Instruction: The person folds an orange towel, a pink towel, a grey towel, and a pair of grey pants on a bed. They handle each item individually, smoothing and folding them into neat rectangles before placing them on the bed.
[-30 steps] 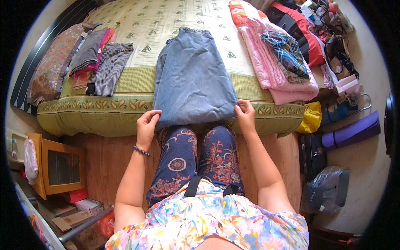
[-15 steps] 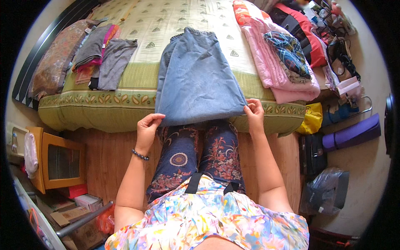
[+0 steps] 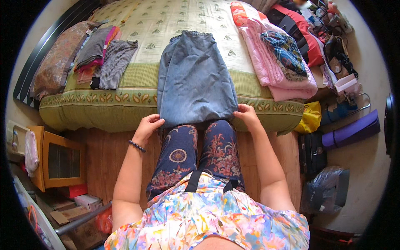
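Blue denim garment (image 3: 196, 79), faded, lightly wrinkled; gathered waistband at far end, hem nearest wearer. Looks folded, approx. 2 layers showing at L side. Lies flat on bed (image 3: 143, 79), hem overhanging near edge, spread betw. 2 corners.

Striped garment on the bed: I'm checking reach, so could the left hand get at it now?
Probably, if freed: the left hand holds the denim garment, but the striped garment lies largely uncovered.
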`<state>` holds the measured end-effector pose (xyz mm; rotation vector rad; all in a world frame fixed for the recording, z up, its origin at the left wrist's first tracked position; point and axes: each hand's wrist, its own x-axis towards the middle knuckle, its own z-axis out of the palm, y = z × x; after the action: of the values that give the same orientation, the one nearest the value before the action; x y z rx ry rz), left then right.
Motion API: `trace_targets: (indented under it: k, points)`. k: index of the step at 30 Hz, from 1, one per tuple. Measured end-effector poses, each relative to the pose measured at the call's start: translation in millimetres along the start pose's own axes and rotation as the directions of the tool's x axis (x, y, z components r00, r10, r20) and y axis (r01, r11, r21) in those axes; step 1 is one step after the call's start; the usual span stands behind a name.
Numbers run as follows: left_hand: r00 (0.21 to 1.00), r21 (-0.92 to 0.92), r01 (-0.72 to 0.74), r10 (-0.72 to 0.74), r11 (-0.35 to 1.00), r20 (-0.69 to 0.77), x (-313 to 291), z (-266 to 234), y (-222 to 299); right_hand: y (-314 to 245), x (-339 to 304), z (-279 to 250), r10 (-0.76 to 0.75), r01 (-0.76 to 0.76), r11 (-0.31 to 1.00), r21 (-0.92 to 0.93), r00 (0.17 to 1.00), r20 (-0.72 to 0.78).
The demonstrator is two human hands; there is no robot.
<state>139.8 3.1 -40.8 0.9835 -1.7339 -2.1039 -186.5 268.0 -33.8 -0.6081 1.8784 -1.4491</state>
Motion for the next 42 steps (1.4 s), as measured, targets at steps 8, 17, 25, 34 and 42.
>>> trace_targets:
  k: [8,17,25,34,42]
  points:
    - [0.998,-0.062,-0.010,0.013,0.998,0.059,57.2,7.9,18.7,-20.7,42.9,12.5,0.111,-0.113,0.982,0.148,0.994,0.023]
    - [0.909,-0.172,-0.272,0.312,0.947,0.278,-36.0,39.2,88.5,-86.3,-29.1,10.2,-0.280,0.223,0.926,0.305,0.947,0.157]
    - [0.963,0.093,-0.138,0.111,0.986,0.244,-63.9,-16.4,0.7,-9.0,-79.3,-28.3,0.100,0.000,0.977,-0.214,0.884,0.457]
    - [0.984,-0.183,0.175,-0.163,0.967,0.077,13.9,3.9,-35.2,20.6,6.2,5.2,0.336,-0.318,0.908,-0.273,0.941,0.022]
    - [0.920,-0.572,0.384,-0.247,0.725,0.305,15.2,13.8,-14.0,-8.2,26.2,18.4,0.293,-0.346,0.906,0.243,0.928,0.228]
